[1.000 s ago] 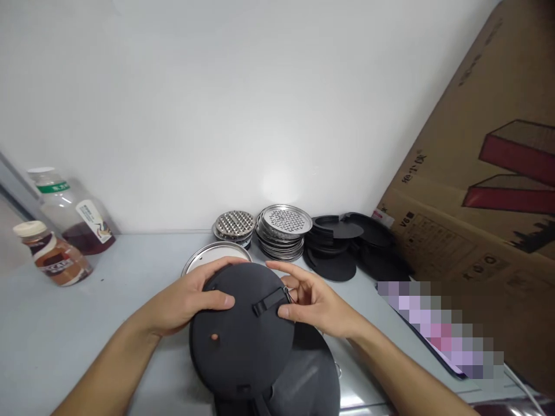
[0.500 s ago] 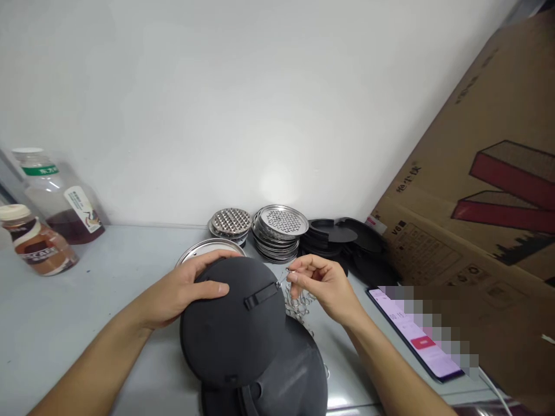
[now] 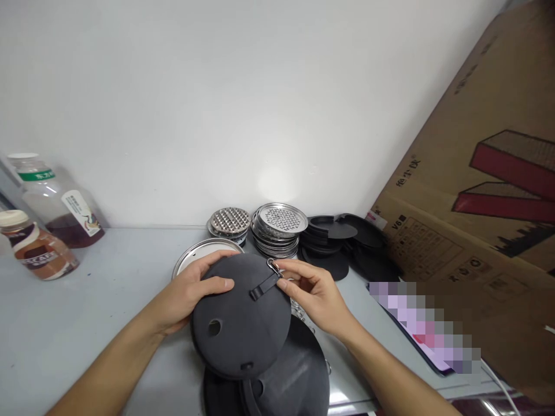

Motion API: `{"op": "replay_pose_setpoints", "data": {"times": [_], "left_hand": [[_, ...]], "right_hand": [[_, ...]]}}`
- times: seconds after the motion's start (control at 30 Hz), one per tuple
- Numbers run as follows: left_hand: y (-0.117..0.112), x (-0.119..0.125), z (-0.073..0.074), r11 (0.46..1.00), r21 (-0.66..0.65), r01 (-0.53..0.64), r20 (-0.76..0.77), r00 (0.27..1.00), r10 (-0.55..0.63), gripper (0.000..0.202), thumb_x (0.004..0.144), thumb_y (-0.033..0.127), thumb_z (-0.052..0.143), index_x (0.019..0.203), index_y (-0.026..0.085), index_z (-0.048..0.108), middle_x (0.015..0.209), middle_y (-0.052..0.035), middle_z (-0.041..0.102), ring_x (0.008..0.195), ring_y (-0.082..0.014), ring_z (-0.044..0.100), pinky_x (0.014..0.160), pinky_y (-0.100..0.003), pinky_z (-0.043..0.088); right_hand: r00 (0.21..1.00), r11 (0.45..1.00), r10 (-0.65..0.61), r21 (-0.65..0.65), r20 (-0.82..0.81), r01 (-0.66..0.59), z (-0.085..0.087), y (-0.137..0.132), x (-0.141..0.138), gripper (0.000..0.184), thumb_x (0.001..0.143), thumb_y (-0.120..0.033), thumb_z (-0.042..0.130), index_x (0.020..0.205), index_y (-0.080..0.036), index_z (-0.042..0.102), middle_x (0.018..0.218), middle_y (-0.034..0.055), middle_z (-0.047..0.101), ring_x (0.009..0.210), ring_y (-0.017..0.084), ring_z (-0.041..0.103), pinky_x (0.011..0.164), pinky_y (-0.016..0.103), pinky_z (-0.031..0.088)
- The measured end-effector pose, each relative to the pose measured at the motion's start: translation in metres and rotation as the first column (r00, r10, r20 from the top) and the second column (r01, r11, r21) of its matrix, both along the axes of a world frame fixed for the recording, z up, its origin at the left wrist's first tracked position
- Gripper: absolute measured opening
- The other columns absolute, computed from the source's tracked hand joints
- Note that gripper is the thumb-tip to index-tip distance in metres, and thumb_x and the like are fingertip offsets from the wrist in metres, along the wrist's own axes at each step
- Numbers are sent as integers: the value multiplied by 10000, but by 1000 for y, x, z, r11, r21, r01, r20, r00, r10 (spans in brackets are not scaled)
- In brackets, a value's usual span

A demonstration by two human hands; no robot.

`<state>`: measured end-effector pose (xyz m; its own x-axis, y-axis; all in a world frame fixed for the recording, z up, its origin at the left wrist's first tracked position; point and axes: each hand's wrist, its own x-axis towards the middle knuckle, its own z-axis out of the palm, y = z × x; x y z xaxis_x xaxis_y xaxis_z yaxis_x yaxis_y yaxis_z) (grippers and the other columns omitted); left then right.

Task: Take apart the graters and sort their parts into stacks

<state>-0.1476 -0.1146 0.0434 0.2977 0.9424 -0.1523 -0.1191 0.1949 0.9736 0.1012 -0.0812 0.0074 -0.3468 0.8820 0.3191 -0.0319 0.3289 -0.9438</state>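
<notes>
black disc (image 3: 240, 323) is lying tilted in the person's left grip (image 3: 191, 289), the fingers curling over its upper rim and the thumb pressing on its face, so that grip is closed firmly on the edge. the right grip (image 3: 314, 294) is nearly shut at the disc's upper right edge, its thumb and forefinger pinching a small metal snap hook (image 3: 273, 267) at the end of a black strap (image 3: 263, 287) fastened across the disc. a round hole (image 3: 214, 327) and a small slot (image 3: 247, 366) are showing in the disc's lower half. a metal chain (image 3: 297, 304) is lying just right of the disc, partly hidden by the right grip. a larger black round piece (image 3: 288, 370) is lying under the disc, touching it, and the rim of a steel tray (image 3: 203, 257) is showing just past its upper left edge. beyond the disc, 2 stacks of perforated steel plates (image 3: 277, 231) are standing beside black round pieces (image 3: 325, 242) on the worktop (image 3: 65, 323). left of the disc, a plastic bottle (image 3: 56, 202) and a brown-labelled bottle (image 3: 39, 251) are standing well apart from it, while a cardboard box (image 3: 468, 202) is leaning to its right above a blurred tablet (image 3: 416, 329).
</notes>
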Motion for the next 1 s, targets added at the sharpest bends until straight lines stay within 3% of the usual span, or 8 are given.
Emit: {"op": "replay_pose_setpoints", "data": {"times": [0.13,0.23,0.43,0.6,0.73,0.87,1.0], "left_hand": [[-2,-1,1,1000,1,-17,-6,1000,17,545,800,269,712,1312,266,526,1168,-50,673,985,-234,646,816,-297,525],[-2,-1,3,1000,-5,-14,-2,1000,14,529,796,265,715,1295,260,540,1170,-55,675,1003,-240,642,829,-296,523],[-3,-2,6,999,-43,-18,74,997,21,505,798,236,704,1280,252,553,1201,-68,666,988,-251,657,814,-307,533],[-5,0,4,998,-54,17,68,998,-13,518,802,228,701,1295,247,540,1132,-66,690,957,-246,664,813,-318,532],[-9,8,1,994,-65,85,66,995,-81,521,791,217,722,1283,252,555,1132,-53,688,971,-232,659,836,-305,525],[-9,13,0,994,-88,61,90,995,-53,493,799,198,707,1270,241,569,1132,-57,689,953,-217,661,813,-283,530],[-7,11,2,995,-93,17,146,989,-3,510,797,186,689,1288,231,560,1120,-72,698,950,-247,671,821,-329,539]], "right_hand": [[996,997,-18,-75,-83,12,0,1,-1,183,763,-249,772,945,-235,756,797,12,723,701,118,638,634,222,507],[991,997,-11,-74,-136,1,5,2,2,54,752,-225,779,761,-192,737,895,32,722,716,119,653,649,231,529],[953,986,100,-99,-286,-133,12,5,11,78,814,-202,726,787,-190,654,919,47,735,650,143,687,636,298,574],[977,995,-56,-88,-207,39,9,4,3,44,804,-231,740,819,-193,723,821,46,733,633,137,674,637,283,570],[963,970,-235,29,-130,241,8,2,-5,42,748,-239,781,775,-209,771,846,39,688,595,109,615,543,245,512],[986,980,-164,113,-18,165,12,-2,-4,40,778,-240,753,792,-234,790,780,40,671,725,146,625,592,248,500],[989,981,-139,127,-48,144,17,-4,3,61,799,-231,735,822,-250,789,958,66,718,880,187,662,701,290,548]]}}
